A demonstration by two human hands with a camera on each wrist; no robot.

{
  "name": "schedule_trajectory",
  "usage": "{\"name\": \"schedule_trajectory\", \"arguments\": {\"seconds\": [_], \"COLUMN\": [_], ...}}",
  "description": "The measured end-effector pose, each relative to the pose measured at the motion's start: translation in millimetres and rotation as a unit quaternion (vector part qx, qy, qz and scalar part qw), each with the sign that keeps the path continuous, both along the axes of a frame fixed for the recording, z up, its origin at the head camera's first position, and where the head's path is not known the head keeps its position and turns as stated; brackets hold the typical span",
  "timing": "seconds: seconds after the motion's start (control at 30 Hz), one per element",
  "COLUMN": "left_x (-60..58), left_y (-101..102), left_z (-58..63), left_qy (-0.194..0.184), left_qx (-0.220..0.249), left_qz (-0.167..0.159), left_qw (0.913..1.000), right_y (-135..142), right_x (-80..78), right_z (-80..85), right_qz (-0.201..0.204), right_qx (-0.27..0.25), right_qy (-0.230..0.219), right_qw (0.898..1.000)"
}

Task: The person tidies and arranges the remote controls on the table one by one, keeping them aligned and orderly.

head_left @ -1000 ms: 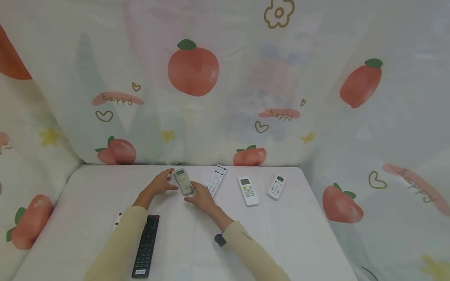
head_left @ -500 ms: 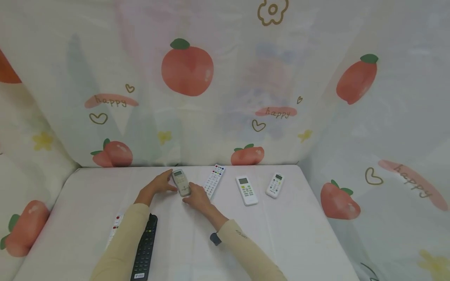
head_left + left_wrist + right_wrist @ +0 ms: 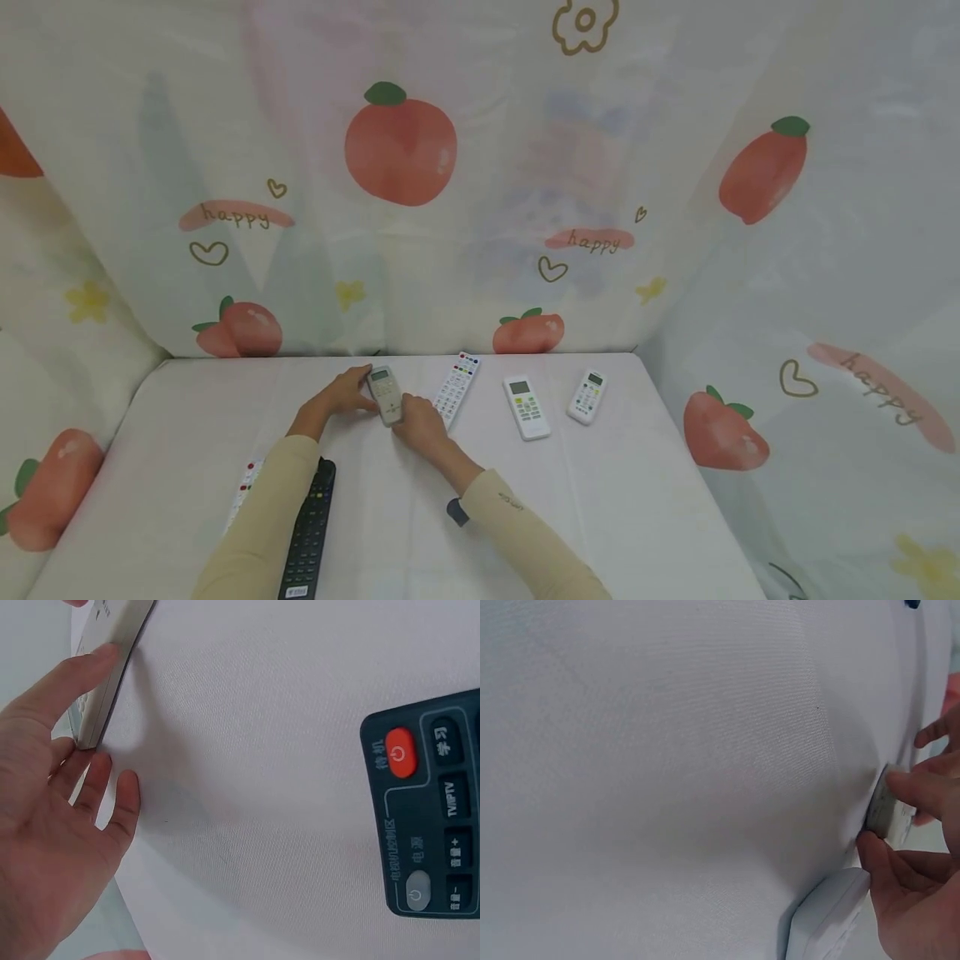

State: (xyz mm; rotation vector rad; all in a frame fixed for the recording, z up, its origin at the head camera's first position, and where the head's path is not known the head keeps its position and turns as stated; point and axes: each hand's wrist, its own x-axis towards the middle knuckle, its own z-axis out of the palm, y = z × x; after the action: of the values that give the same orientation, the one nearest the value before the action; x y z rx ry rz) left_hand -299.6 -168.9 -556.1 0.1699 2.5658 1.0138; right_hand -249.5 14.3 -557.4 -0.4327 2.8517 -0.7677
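Note:
A grey-beige remote control (image 3: 386, 396) with a small screen lies near the back edge of the table, slightly angled. At its upper left, my left hand (image 3: 347, 392) holds it with thumb and index finger. In the left wrist view, the thumb of the left hand (image 3: 64, 802) lies along the remote's side, and the other fingers spread past its end. Gripping the lower right end is my right hand (image 3: 422, 425). In the right wrist view, thumb and fingers of the right hand (image 3: 915, 877) pinch the end of the remote control (image 3: 885, 810).
A white remote (image 3: 456, 388) with coloured buttons lies just right of the right hand. Farther right are two white remotes (image 3: 527, 407) (image 3: 587, 397). A long black remote (image 3: 309, 533) and a partly hidden white remote (image 3: 243, 492) lie by the left sleeve.
The right hand has closed in on the lower end of the grey-beige remote control, its fingers now nearer together. The left hand has stayed almost in place. The head view has shifted slightly.

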Motion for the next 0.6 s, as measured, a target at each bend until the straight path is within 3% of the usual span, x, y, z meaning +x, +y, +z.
{"name": "schedule_trajectory", "arguments": {"seconds": [0.33,0.6], "left_x": [2.7,1.5], "left_y": [1.9,-0.2], "left_z": [0.0,8.3], "left_qy": [0.013,0.029], "left_qx": [-0.011,-0.042], "left_qz": [-0.016,-0.045], "left_qw": [0.9997,0.9977], "right_y": [-3.9,2.9], "right_x": [-1.5,0.7], "right_z": [-1.5,-0.5], "right_qz": [0.006,0.019], "right_qx": [0.058,0.007], "right_qy": [-0.001,-0.002], "right_qw": [0.998,1.000]}}
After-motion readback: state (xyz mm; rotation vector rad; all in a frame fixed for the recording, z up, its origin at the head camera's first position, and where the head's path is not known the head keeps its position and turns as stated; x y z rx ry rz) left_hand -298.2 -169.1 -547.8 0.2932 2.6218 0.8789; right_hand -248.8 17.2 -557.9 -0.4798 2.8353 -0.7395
